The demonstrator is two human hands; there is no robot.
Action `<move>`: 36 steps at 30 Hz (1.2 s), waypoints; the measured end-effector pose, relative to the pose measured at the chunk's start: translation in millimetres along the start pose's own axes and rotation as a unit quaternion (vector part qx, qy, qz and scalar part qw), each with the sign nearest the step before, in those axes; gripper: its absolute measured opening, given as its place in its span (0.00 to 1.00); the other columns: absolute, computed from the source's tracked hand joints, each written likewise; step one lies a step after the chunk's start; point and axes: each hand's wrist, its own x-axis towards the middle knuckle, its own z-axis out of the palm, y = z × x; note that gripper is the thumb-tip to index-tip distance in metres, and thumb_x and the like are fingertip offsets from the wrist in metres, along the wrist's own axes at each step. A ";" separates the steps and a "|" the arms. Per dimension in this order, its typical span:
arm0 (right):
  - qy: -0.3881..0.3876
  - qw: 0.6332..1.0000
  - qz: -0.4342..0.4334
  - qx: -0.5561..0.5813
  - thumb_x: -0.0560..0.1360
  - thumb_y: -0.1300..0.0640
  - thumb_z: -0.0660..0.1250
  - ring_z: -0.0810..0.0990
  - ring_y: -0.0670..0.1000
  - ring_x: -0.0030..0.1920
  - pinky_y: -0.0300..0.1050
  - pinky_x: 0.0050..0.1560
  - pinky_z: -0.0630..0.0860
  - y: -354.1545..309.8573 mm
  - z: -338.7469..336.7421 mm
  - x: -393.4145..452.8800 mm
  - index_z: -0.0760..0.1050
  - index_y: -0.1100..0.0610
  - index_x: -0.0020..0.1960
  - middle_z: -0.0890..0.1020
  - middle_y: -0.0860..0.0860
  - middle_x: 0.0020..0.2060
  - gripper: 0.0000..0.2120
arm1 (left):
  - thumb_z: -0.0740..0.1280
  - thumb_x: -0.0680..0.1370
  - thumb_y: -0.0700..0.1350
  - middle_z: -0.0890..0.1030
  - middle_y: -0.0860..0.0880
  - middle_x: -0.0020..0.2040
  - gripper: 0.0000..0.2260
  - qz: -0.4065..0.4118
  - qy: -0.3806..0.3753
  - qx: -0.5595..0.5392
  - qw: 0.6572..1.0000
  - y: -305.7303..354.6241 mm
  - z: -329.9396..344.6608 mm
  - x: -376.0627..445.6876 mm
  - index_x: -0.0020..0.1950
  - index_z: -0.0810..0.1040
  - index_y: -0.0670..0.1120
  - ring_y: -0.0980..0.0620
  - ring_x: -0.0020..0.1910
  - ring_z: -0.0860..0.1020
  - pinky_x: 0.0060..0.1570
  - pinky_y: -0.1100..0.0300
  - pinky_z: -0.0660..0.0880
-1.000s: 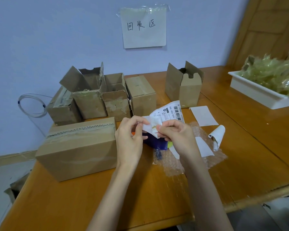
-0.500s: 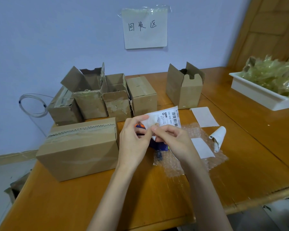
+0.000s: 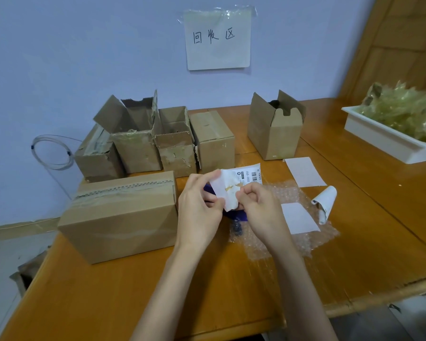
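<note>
Here, both hands are working on a crumpled white paper shipping label with a barcode (image 3: 239,184), holding it just above the orange-brown wooden worktop (image 3: 207,291). The left hand (image 3: 199,214) is pinching the label's left edge between thumb and curled fingers. The right hand (image 3: 262,211) is pinching its lower right part, fingers curled in. A dark blue item (image 3: 236,215) is lying directly beneath the label, partly hidden by the hands, at the edge of a clear sheet of bubble wrap (image 3: 303,242). A large taped brown cardboard box (image 3: 118,217) is sitting just beside the left hand.
</note>
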 end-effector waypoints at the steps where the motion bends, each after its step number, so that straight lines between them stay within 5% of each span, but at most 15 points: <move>1: -0.004 1.000 0.015 0.014 0.80 0.57 0.60 0.79 0.52 0.50 0.49 0.49 0.78 1.7 -0.3 1.5 0.74 0.57 0.46 0.81 0.53 0.49 0.07 | 0.71 0.73 0.32 0.75 0.53 0.57 0.22 -0.010 -0.006 -0.010 1.000 -1.1 -1.2 0.6 0.64 0.78 0.49 0.57 0.40 0.80 0.39 0.74 0.73; 7: -0.017 0.991 0.077 0.108 0.81 0.58 0.59 0.79 0.50 0.50 0.31 0.34 0.72 3.5 -7.6 6.2 0.74 0.56 0.46 0.79 0.54 0.55 0.08 | 0.69 0.74 0.31 0.74 0.53 0.61 0.23 -0.054 -0.035 -0.056 0.996 -1.6 -4.6 0.3 0.65 0.77 0.51 0.55 0.40 0.79 0.41 0.76 0.73; 13: -0.018 0.987 0.081 0.135 0.82 0.51 0.57 0.83 0.50 0.42 0.37 0.28 0.78 -6.9 -12.2 5.3 0.74 0.53 0.48 0.82 0.54 0.48 0.10 | 0.66 0.76 0.32 0.74 0.54 0.63 0.23 -0.095 -0.070 -0.074 0.990 0.7 -7.0 1.5 0.65 0.75 0.55 0.54 0.45 0.75 0.38 0.77 0.73; 16: -0.012 0.992 0.034 0.118 0.79 0.48 0.63 0.83 0.48 0.37 0.40 0.31 0.80 -9.4 -10.0 0.2 0.77 0.51 0.46 0.82 0.48 0.40 0.09 | 0.67 0.75 0.34 0.78 0.53 0.57 0.22 -0.093 -0.074 -0.094 0.988 4.1 -5.5 2.2 0.65 0.76 0.54 0.55 0.42 0.75 0.39 0.74 0.74; 21: -0.020 0.984 0.051 0.171 0.78 0.57 0.66 0.82 0.48 0.45 0.37 0.33 0.80 -6.2 -11.8 1.2 0.79 0.55 0.44 0.82 0.50 0.44 0.05 | 0.67 0.77 0.37 0.77 0.59 0.55 0.19 -0.098 -0.062 -0.114 0.987 4.1 -3.7 2.3 0.65 0.76 0.54 0.56 0.38 0.73 0.37 0.74 0.73; 25: -0.057 0.957 0.119 0.258 0.78 0.58 0.67 0.84 0.50 0.45 0.39 0.37 0.81 -2.0 -15.7 3.4 0.79 0.52 0.43 0.84 0.52 0.46 0.06 | 0.64 0.77 0.33 0.77 0.55 0.58 0.21 -0.119 -0.067 -0.133 0.982 7.8 -2.8 6.2 0.65 0.77 0.52 0.55 0.46 0.74 0.37 0.75 0.73; 29: -0.057 0.940 0.145 0.304 0.77 0.58 0.68 0.85 0.51 0.48 0.47 0.55 0.80 8.3 -20.8 10.0 0.79 0.59 0.54 0.85 0.55 0.49 0.08 | 0.61 0.76 0.31 0.78 0.52 0.59 0.20 -0.150 -0.054 -0.172 0.972 16.3 -6.7 19.4 0.62 0.80 0.48 0.60 0.50 0.74 0.39 0.73 0.73; 33: -0.061 0.907 0.153 0.389 0.76 0.59 0.68 0.84 0.53 0.53 0.49 0.56 0.79 13.4 -31.8 14.6 0.77 0.64 0.59 0.84 0.56 0.52 0.13 | 0.61 0.76 0.31 0.77 0.49 0.62 0.19 -0.171 -0.037 -0.194 0.965 20.7 -9.5 31.7 0.60 0.81 0.48 0.53 0.62 0.71 0.49 0.67 0.71; 36: -0.043 0.885 0.156 0.437 0.78 0.60 0.64 0.83 0.53 0.55 0.47 0.54 0.80 21.8 -49.0 17.0 0.77 0.62 0.52 0.84 0.57 0.53 0.06 | 0.60 0.76 0.32 0.77 0.49 0.63 0.18 -0.178 0.004 -0.205 0.962 17.2 -16.9 40.8 0.59 0.81 0.48 0.50 0.66 0.70 0.57 0.61 0.72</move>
